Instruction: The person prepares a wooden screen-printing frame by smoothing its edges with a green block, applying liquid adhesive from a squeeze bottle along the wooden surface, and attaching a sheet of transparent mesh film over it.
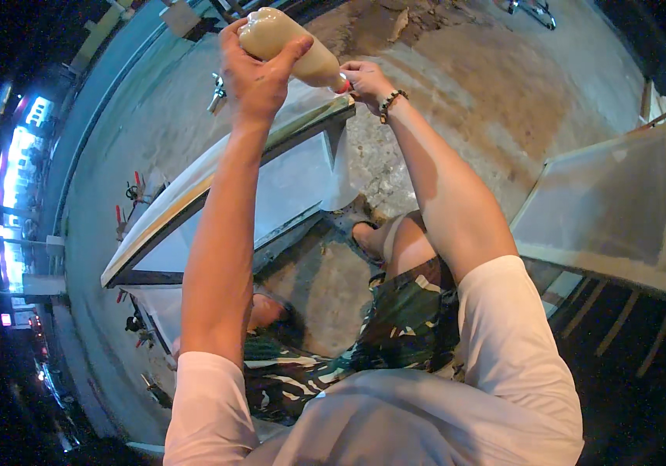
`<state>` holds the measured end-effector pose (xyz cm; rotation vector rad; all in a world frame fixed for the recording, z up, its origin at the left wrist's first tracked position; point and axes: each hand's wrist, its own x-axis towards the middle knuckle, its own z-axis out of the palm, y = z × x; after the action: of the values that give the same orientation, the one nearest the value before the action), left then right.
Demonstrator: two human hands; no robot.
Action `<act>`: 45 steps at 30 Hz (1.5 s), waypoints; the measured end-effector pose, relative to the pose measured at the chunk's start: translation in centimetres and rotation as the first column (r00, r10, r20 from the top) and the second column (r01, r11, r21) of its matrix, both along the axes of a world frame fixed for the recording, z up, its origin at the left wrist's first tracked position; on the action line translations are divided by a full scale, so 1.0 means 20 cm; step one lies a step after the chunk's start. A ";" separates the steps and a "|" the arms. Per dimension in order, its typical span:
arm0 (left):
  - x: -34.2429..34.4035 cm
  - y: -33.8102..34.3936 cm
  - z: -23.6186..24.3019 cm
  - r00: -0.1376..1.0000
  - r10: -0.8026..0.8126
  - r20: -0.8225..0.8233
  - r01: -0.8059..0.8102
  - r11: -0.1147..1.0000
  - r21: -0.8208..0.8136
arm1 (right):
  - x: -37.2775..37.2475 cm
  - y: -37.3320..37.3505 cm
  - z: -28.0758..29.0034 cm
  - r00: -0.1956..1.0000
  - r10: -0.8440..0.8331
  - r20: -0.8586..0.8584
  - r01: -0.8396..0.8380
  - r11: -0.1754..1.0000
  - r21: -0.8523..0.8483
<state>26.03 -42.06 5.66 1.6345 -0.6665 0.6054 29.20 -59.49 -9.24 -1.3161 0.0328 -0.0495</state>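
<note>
Concrete floor (457, 85) below, a framed screen (216, 194) leaning under the arms, another frame (612, 210) off right. Bottle (286, 43) of beige liquid tips nozzle-down above the screen: left hand (255, 74) wraps its body, right hand (364, 78) fingers pinch the red cap (343, 84).
</note>
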 end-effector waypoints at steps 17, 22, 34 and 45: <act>-0.22 0.27 0.14 0.990 0.131 0.059 -0.137 0.985 0.104 | -0.03 -0.02 0.04 0.999 0.006 -0.050 -0.012 0.992 -0.124; -0.29 0.39 0.19 0.981 0.184 0.065 -0.190 0.975 0.112 | -0.04 0.01 0.06 0.999 0.006 -0.047 -0.010 0.996 -0.086; -0.37 0.73 0.27 0.969 0.225 0.101 -0.239 0.958 0.160 | -0.01 -0.01 0.04 0.997 -0.055 -0.054 0.046 0.986 -0.160; -0.47 1.05 0.32 0.936 0.336 0.106 -0.351 0.910 0.219 | -0.01 -0.02 0.04 0.995 -0.056 -0.078 0.036 0.970 -0.242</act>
<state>16.70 -21.06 12.16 1.9835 -0.5133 0.8646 29.04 -59.91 -8.34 -1.5593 0.1333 -0.0382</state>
